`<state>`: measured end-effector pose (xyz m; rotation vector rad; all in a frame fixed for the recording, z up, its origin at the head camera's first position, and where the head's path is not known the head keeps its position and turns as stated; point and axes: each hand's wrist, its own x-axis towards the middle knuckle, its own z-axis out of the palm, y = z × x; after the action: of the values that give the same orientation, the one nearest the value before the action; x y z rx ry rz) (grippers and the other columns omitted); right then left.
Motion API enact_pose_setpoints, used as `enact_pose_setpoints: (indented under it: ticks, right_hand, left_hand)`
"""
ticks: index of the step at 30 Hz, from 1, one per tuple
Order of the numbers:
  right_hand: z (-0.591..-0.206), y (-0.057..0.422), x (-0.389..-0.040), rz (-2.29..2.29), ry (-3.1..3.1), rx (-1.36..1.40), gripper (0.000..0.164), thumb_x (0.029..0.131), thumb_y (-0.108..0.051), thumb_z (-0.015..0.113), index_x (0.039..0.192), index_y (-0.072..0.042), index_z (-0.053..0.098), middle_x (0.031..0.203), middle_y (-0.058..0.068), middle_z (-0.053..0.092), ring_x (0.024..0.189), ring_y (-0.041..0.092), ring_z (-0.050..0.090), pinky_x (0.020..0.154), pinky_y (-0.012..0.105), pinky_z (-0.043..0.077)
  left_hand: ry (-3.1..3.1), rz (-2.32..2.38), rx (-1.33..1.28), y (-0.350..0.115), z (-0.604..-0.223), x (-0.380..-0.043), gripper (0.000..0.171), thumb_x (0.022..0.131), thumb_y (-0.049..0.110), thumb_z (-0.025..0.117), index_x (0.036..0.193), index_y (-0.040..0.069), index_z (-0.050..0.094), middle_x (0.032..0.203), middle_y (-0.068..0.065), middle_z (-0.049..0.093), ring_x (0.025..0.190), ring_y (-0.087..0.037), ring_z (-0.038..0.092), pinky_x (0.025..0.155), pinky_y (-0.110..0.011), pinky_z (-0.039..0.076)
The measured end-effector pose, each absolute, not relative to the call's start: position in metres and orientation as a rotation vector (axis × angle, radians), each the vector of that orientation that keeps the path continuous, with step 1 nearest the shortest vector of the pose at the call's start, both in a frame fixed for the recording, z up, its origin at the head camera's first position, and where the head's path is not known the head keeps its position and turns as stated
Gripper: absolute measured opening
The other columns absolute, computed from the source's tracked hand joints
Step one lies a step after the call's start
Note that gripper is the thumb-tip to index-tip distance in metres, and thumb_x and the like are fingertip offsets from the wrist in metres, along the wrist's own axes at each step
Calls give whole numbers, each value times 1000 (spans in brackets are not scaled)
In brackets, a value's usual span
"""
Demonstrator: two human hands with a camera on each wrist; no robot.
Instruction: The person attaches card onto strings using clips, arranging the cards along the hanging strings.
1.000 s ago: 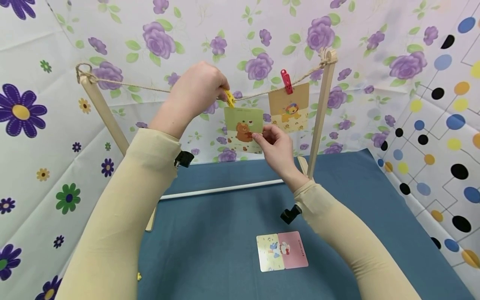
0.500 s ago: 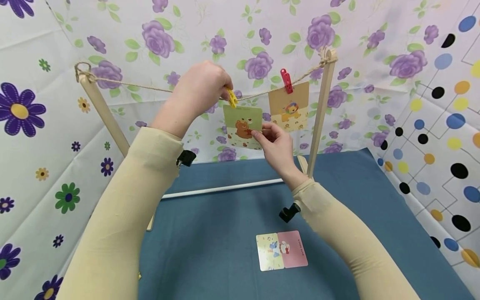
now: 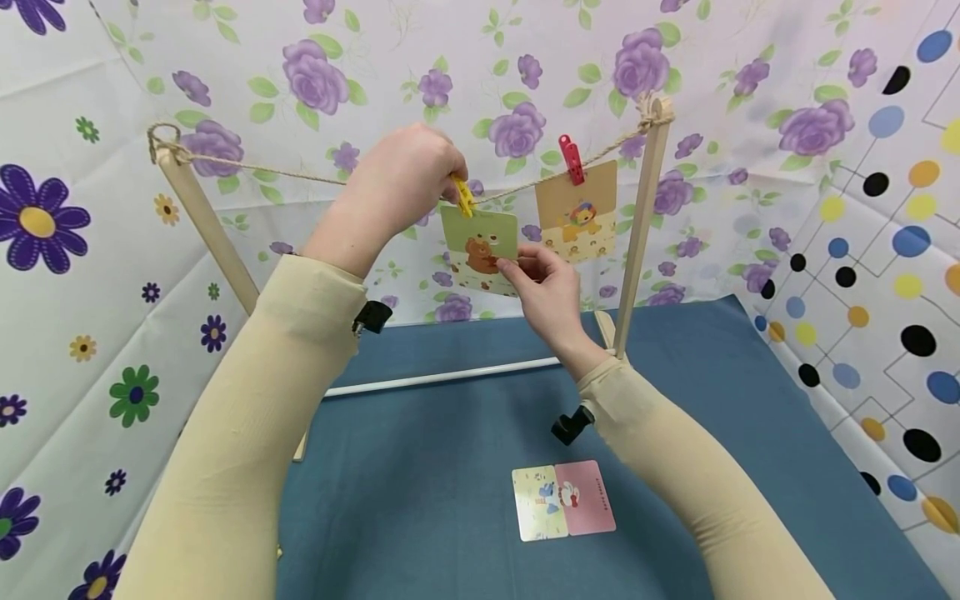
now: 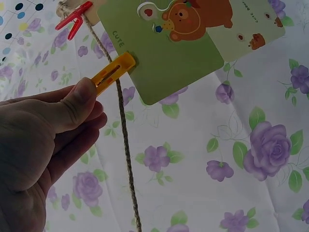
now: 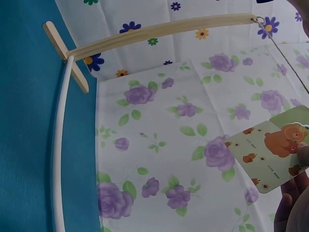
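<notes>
The green card [image 3: 468,229], just below the rope [image 4: 126,145] at the yellow clip [image 4: 113,73] pinched by the left hand [image 3: 408,183], should handle as light, smooth and easily creased, best held near its side edge, where the right hand's [image 3: 551,292] grip pinches it.

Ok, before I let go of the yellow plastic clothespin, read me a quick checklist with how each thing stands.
1. Left hand pinching the yellow plastic clothespin: ok.
2. Clothespin tip over the rectangular green bear card: ok, they overlap at the card's edge.
3. Tan twisted twine caught in the clothespin too: cannot tell; they cross, but the bite is hidden.
4. Right hand supporting the green bear card: ok, thumb in front.
5. Rectangular tan lion card held on the twine by the red plastic clip: ok.
6. Rectangular pink-and-cream card hung up: not ok, it lies on the blue cloth.
</notes>
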<state>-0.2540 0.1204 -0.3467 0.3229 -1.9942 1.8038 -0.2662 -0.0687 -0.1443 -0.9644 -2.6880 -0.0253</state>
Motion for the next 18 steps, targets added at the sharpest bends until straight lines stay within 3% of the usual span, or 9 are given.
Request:
enact_pose_setpoints:
  ticks: [18]
  right_hand:
    - [-347, 114, -254, 1786, -1953, 346, 19, 99, -18, 81, 114, -6, 80, 99, 9, 77, 87, 18, 69, 71, 28, 52]
  left_hand:
    - [-2679, -1, -983, -68, -146, -264, 21, 98, 8, 79, 117, -1, 81, 119, -17, 77, 113, -34, 72, 96, -43, 58]
